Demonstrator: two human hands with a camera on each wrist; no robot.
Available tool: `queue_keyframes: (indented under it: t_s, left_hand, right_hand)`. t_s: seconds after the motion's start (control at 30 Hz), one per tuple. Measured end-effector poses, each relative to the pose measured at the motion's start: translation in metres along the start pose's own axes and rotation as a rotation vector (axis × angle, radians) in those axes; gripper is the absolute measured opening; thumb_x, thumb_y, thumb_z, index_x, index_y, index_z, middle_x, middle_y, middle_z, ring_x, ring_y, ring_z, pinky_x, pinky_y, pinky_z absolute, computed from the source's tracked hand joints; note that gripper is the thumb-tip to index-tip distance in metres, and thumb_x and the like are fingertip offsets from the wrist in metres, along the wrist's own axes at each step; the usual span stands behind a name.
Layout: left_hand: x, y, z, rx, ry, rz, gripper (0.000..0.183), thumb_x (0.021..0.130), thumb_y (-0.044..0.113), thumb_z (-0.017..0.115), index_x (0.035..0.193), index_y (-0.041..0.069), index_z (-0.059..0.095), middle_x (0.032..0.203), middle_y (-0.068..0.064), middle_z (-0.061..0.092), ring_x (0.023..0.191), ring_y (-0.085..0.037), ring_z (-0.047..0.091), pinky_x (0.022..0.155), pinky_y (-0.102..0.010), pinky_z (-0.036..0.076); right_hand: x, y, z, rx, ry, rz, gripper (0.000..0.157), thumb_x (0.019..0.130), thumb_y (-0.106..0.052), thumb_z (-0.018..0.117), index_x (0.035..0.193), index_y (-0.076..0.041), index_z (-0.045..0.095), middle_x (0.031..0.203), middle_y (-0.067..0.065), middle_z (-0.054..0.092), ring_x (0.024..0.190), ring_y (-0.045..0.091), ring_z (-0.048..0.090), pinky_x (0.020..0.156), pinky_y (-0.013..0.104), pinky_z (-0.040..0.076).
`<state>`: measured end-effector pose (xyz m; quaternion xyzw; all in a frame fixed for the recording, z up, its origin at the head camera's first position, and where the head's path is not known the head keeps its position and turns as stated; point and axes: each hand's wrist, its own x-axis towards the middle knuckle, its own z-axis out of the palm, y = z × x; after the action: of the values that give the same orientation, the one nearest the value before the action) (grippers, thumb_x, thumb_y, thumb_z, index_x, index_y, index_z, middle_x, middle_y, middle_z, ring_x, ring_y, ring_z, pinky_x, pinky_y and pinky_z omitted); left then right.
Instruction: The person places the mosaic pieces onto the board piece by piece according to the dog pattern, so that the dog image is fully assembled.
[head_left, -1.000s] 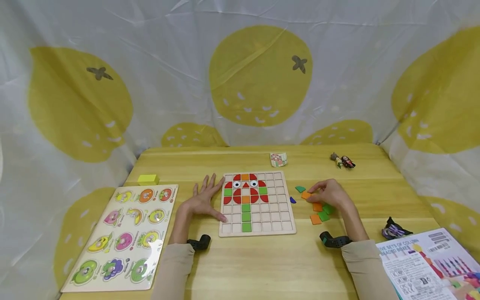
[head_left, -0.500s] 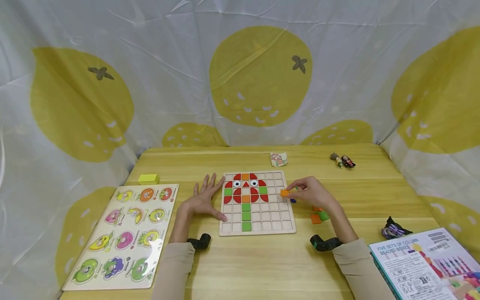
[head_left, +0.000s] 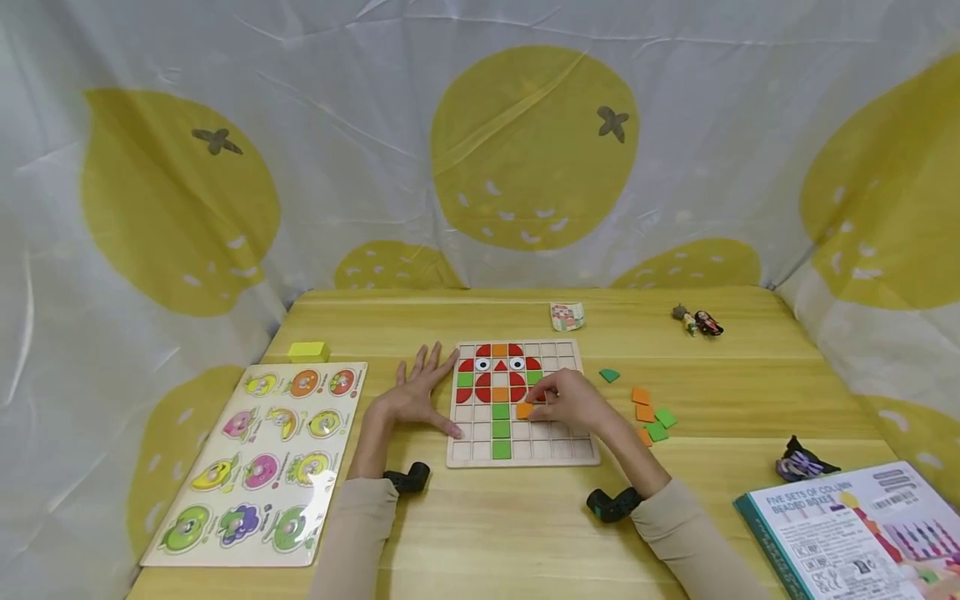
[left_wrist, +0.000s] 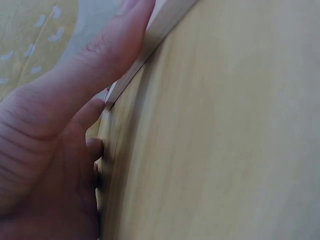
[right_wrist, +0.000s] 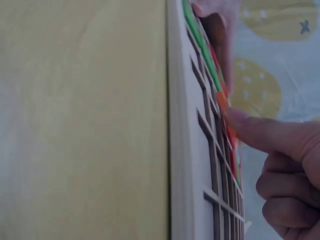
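A wooden grid board point(head_left: 462, 454) lies mid-table, with red, green and orange pieces set in a flower-like figure with two eyes. My right hand point(head_left: 576, 405) pinches an orange square tile point(head_left: 523, 411) over the board, just right of the green column point(head_left: 501, 428). In the right wrist view, the thumb point(right_wrist: 270, 131) presses at the orange tile by the grid; the index fingertip is hidden. My left hand point(head_left: 415, 398) is spread beside the board's left edge. Its thumb point(left_wrist: 95, 65) rests against the board's edge in the left wrist view.
Loose orange tiles point(head_left: 644, 412), green tiles point(head_left: 657, 432) and a dark green piece point(head_left: 610, 375) lie right of the board. A fruit puzzle point(head_left: 330, 492) and yellow block point(head_left: 308, 352) are at left. Behind are a picture card point(head_left: 567, 317) and figurines point(head_left: 707, 323); a box point(head_left: 810, 517) stands front right.
My right hand took an orange tile from the loose pieces and carried it left onto the board. The left hand stayed at the board's left edge. The head view shifted slightly.
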<state>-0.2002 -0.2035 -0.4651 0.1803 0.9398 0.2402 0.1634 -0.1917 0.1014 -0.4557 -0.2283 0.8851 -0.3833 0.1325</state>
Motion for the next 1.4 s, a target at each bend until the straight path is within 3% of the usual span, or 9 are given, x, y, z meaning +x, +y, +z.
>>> queue_keyframes:
  t_s: [0.17,0.5,0.87,1.03,1.17,1.3,1.4]
  left_hand:
    - [0.0,-0.001,0.0,-0.008,0.0,-0.017,0.136,0.054,0.058,0.088,0.157,0.025,0.004,0.162,-0.015,-0.014,0.149,-0.038,-0.019,0.113,-0.067,-0.013]
    - [0.001,0.0,0.002,-0.004,0.001,-0.019,0.136,0.053,0.06,0.087,0.157,0.026,0.005,0.163,-0.014,-0.013,0.149,-0.036,-0.019,0.114,-0.066,-0.013]
    - [0.003,0.002,0.002,0.001,-0.002,-0.011,0.136,0.054,0.06,0.087,0.157,0.026,0.005,0.163,-0.014,-0.013,0.149,-0.037,-0.019,0.114,-0.066,-0.013]
    - [0.002,0.002,0.0,0.005,-0.002,-0.013,0.137,0.053,0.061,0.087,0.157,0.026,0.005,0.163,-0.013,-0.014,0.149,-0.036,-0.019,0.114,-0.066,-0.013]
    - [0.002,0.003,-0.002,-0.001,-0.008,-0.013,0.136,0.054,0.06,0.087,0.157,0.026,0.004,0.163,-0.013,-0.015,0.149,-0.036,-0.02,0.114,-0.066,-0.014]
    - [0.002,0.004,-0.002,-0.003,-0.009,-0.014,0.136,0.054,0.059,0.087,0.157,0.025,0.005,0.163,-0.014,-0.014,0.149,-0.037,-0.02,0.114,-0.066,-0.013]
    - [0.004,0.004,-0.001,-0.001,-0.007,-0.015,0.136,0.054,0.058,0.088,0.157,0.025,0.005,0.163,-0.014,-0.014,0.149,-0.038,-0.019,0.113,-0.067,-0.013]
  right_hand:
    - [0.003,-0.007,0.009,-0.08,0.01,0.048,0.016,0.078,-0.024,0.081,0.09,-0.016,0.076,0.063,-0.001,0.056,0.057,0.011,0.035,0.053,0.022,0.026]
    - [0.003,-0.011,0.009,-0.157,0.048,0.068,0.014,0.076,-0.025,0.082,0.087,-0.018,0.076,0.068,-0.006,0.062,0.06,0.012,0.043,0.054,0.024,0.032]
    - [0.003,-0.001,0.002,0.032,0.021,0.077,0.014,0.076,-0.022,0.082,0.089,-0.018,0.079,0.068,-0.002,0.062,0.061,0.012,0.043,0.052,0.02,0.032]
    - [0.004,-0.005,0.003,0.047,0.015,0.081,0.015,0.076,-0.019,0.082,0.09,-0.017,0.08,0.086,-0.001,0.075,0.062,0.012,0.043,0.051,0.021,0.029]
    - [0.003,-0.005,0.004,0.059,-0.03,0.06,0.021,0.077,-0.02,0.081,0.099,-0.019,0.079,0.098,0.002,0.076,0.059,0.011,0.037,0.05,0.02,0.027]
    - [0.0,0.002,-0.008,0.094,-0.045,0.047,0.028,0.081,-0.022,0.078,0.109,-0.018,0.076,0.074,0.002,0.069,0.055,0.01,0.03,0.049,0.019,0.025]
    - [-0.006,0.013,-0.031,0.097,0.019,0.071,0.029,0.083,-0.022,0.076,0.111,-0.015,0.075,0.053,-0.001,0.044,0.051,0.011,0.027,0.048,0.02,0.023]
